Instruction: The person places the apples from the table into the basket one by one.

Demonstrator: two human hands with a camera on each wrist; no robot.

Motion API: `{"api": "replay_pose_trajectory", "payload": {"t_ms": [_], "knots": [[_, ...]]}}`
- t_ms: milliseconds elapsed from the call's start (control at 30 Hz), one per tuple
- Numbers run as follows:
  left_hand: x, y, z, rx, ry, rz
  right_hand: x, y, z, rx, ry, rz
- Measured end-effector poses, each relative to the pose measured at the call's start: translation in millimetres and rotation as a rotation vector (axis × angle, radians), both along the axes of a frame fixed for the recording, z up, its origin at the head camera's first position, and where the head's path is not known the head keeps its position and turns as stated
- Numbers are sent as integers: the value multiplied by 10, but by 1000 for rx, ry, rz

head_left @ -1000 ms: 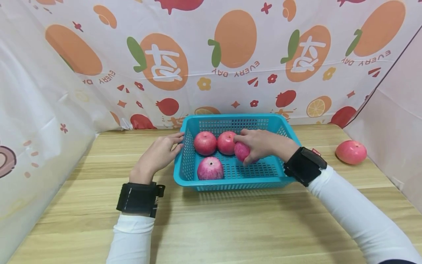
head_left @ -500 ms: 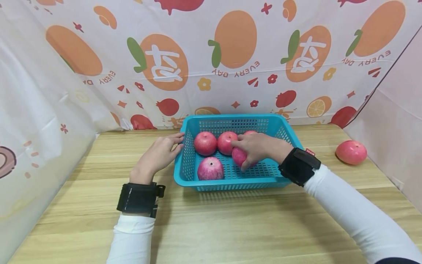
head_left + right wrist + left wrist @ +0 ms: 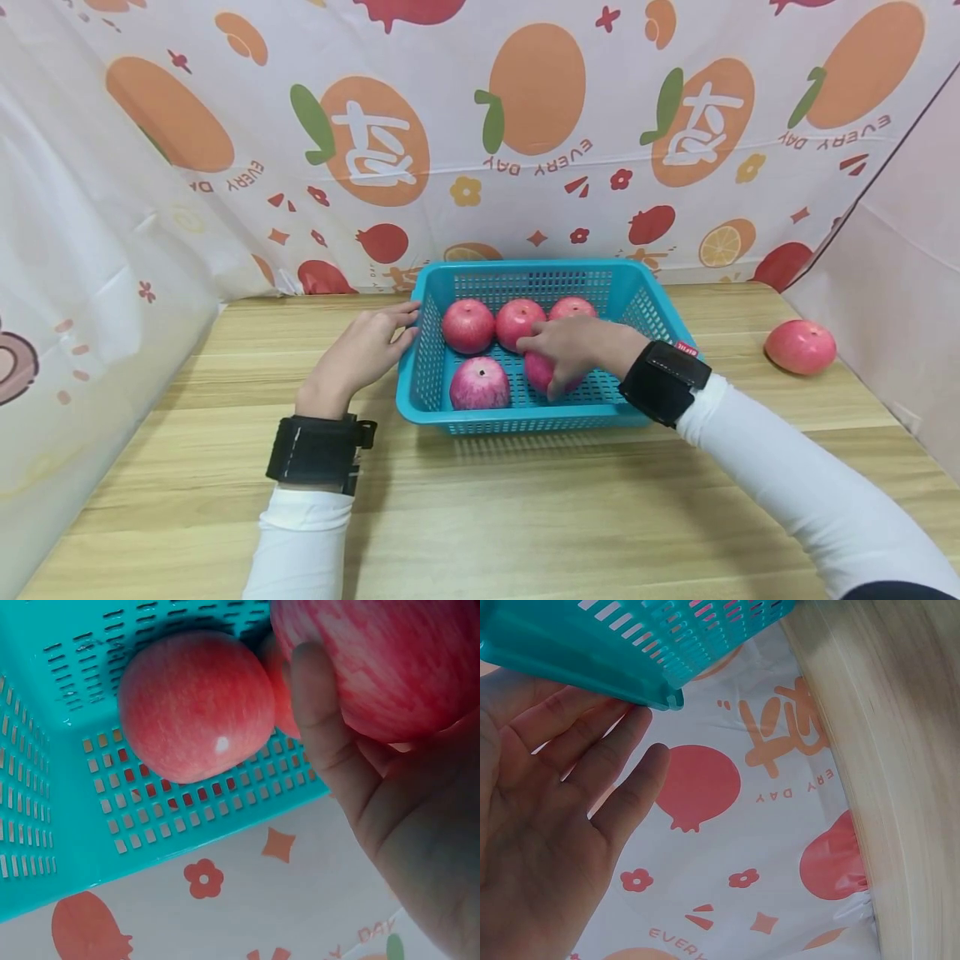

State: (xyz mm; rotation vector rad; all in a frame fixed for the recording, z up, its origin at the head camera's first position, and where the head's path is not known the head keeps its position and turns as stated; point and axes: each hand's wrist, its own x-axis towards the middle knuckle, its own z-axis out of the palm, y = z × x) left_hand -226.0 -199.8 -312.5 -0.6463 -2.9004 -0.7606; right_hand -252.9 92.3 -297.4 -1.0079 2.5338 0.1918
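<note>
Your right hand (image 3: 572, 346) curls around apple (image 3: 542, 372), low in teal basket (image 3: 431, 358) at frame centre, front row beside striped apple (image 3: 479, 383). Left hand (image 3: 360, 351), fingers relaxed, steadies basket's left wall. Set fruit flat on mesh before loosening; avoid nudging neighbour.

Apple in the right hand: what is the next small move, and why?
Probably lower it the last bit and let go. The right hand grips the apple low in the basket, front row, beside another apple, while the left hand steadies the rim.
</note>
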Motion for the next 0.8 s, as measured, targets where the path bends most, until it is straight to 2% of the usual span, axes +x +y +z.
{"api": "replay_pose_trajectory", "payload": {"t_ms": [167,533,800], "knots": [[-3,3,4,-1,-6,-1,10,-40,-45,34,-5,2],[-5,6,16,0,-10,-3,18,-93,-75,39,-7,4],[3,0,15,3,-11,-2,43,-117,-64,50,-53,-9]]}}
